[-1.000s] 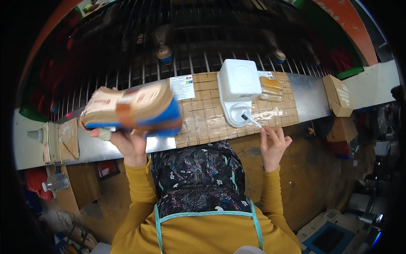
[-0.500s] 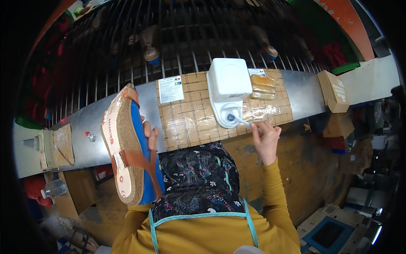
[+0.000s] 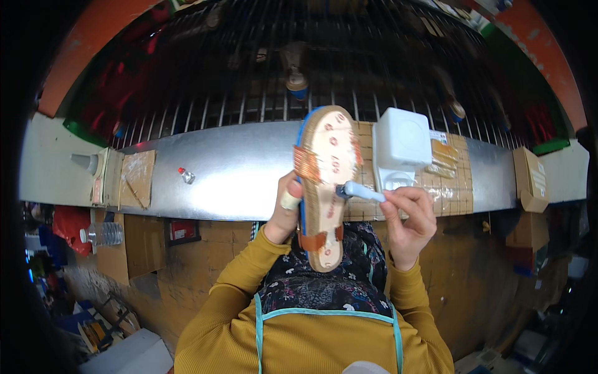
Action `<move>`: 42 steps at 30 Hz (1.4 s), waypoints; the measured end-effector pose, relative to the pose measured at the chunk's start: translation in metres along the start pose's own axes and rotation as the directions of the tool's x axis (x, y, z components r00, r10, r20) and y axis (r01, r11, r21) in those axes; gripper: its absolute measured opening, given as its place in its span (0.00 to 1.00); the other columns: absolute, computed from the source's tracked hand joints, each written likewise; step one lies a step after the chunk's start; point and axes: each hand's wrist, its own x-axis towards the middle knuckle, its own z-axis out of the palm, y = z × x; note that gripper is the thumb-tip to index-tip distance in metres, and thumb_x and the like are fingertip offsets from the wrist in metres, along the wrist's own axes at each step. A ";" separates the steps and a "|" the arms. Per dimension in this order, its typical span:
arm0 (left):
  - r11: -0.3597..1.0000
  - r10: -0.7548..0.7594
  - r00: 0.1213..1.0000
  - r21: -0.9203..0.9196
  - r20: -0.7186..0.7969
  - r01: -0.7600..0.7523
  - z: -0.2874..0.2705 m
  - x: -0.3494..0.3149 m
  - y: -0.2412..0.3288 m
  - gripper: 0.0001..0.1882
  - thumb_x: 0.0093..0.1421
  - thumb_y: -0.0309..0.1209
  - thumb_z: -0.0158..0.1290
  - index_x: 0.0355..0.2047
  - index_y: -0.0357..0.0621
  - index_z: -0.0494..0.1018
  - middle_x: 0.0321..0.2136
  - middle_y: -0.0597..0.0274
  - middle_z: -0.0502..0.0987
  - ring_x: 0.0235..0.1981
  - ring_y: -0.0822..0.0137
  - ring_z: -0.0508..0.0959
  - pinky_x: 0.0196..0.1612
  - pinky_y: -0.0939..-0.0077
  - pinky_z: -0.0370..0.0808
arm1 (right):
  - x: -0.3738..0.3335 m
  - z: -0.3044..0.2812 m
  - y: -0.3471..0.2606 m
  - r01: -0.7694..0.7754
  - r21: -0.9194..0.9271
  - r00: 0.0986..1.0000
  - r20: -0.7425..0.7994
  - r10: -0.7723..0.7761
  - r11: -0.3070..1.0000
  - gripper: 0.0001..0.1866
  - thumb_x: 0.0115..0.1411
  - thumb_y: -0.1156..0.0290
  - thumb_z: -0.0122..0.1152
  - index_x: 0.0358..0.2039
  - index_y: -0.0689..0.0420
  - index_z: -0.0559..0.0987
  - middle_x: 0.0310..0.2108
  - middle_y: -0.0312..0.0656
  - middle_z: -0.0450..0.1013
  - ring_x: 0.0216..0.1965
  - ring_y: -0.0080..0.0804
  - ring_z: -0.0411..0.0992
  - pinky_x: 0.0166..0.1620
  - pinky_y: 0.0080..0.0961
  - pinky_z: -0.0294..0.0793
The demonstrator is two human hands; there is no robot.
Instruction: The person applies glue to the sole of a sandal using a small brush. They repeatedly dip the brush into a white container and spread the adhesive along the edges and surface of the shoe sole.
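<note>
Upright in front of me is a sandal on a blue last, its cork-edged pale sole facing me and brown straps folded onto it. My left hand, a pale wrap round one digit, grips it by its left side. In my right hand is a small brush, pinched by its light handle. The dark brush head lies at the middle of the sole, apparently touching it. Just behind the brush stands a white pot-like dispenser, partly covered at its base by my right hand.
Yellowish wrapped blocks lie beside the dispenser on a taped cardboard sheet. On the metal bench are a small red-capped bottle and a cardboard piece. Beyond runs a roller conveyor carrying other shoes. A carton sits at right.
My left hand has brought the sandal rightward and turned its sole toward me. My right hand has lifted the brush from the white dispenser onto the sole. The view has swung left.
</note>
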 end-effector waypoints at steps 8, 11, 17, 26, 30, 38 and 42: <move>0.951 0.205 0.978 0.245 -0.048 -0.188 0.001 -0.010 0.010 0.46 0.54 0.70 0.48 0.43 0.29 0.74 0.31 0.57 0.82 0.32 0.69 0.82 0.36 0.77 0.77 | -0.012 0.027 -0.003 -0.073 0.132 0.996 0.051 0.067 0.989 0.10 0.52 0.81 0.69 0.36 0.62 0.84 0.37 0.37 0.66 0.28 0.20 0.69 0.30 0.14 0.70; 0.938 0.228 0.972 0.280 -0.064 -0.202 -0.002 -0.013 0.009 0.45 0.54 0.70 0.49 0.40 0.29 0.75 0.29 0.57 0.82 0.31 0.69 0.82 0.35 0.78 0.77 | -0.010 0.031 -0.008 -0.069 0.081 0.997 0.048 0.065 0.994 0.10 0.52 0.80 0.69 0.36 0.61 0.84 0.37 0.38 0.66 0.28 0.19 0.69 0.32 0.15 0.69; 0.918 0.257 0.963 0.333 -0.080 -0.217 -0.008 -0.016 0.008 0.43 0.55 0.68 0.50 0.35 0.30 0.76 0.26 0.58 0.81 0.28 0.71 0.81 0.32 0.79 0.76 | -0.010 0.038 -0.006 -0.035 -0.060 0.999 0.006 0.036 0.998 0.11 0.49 0.75 0.72 0.35 0.56 0.85 0.36 0.37 0.67 0.29 0.23 0.68 0.44 0.23 0.59; 0.958 0.186 0.980 0.234 -0.075 -0.164 -0.015 -0.020 -0.001 0.42 0.55 0.67 0.50 0.38 0.29 0.75 0.30 0.58 0.81 0.32 0.71 0.80 0.36 0.77 0.75 | 0.005 0.039 0.004 0.157 -0.036 0.987 0.048 -0.155 0.987 0.08 0.53 0.82 0.67 0.35 0.64 0.83 0.36 0.39 0.65 0.29 0.20 0.66 0.31 0.15 0.69; 0.987 0.077 0.997 0.142 -0.027 -0.073 -0.021 -0.017 0.001 0.43 0.56 0.66 0.50 0.44 0.29 0.73 0.37 0.56 0.80 0.39 0.72 0.78 0.43 0.77 0.75 | 0.011 0.034 0.008 0.097 -0.036 0.991 0.098 -0.093 0.995 0.11 0.47 0.73 0.73 0.34 0.54 0.86 0.32 0.35 0.69 0.32 0.25 0.66 0.42 0.23 0.60; 0.996 -0.086 0.995 -0.029 0.057 0.087 -0.018 -0.007 0.003 0.46 0.59 0.68 0.42 0.56 0.32 0.65 0.45 0.52 0.77 0.44 0.68 0.79 0.47 0.75 0.77 | 0.035 0.024 0.019 0.009 0.263 0.983 0.176 -0.057 0.965 0.09 0.49 0.77 0.71 0.34 0.58 0.85 0.33 0.37 0.69 0.28 0.21 0.68 0.34 0.19 0.68; 0.972 -0.195 0.981 -0.129 0.020 0.196 -0.015 -0.005 0.004 0.44 0.62 0.66 0.38 0.62 0.37 0.58 0.52 0.50 0.72 0.49 0.64 0.77 0.51 0.71 0.77 | 0.026 0.032 0.012 -0.016 0.066 0.996 0.094 0.010 0.998 0.07 0.52 0.76 0.70 0.33 0.61 0.85 0.33 0.38 0.69 0.28 0.20 0.67 0.30 0.17 0.69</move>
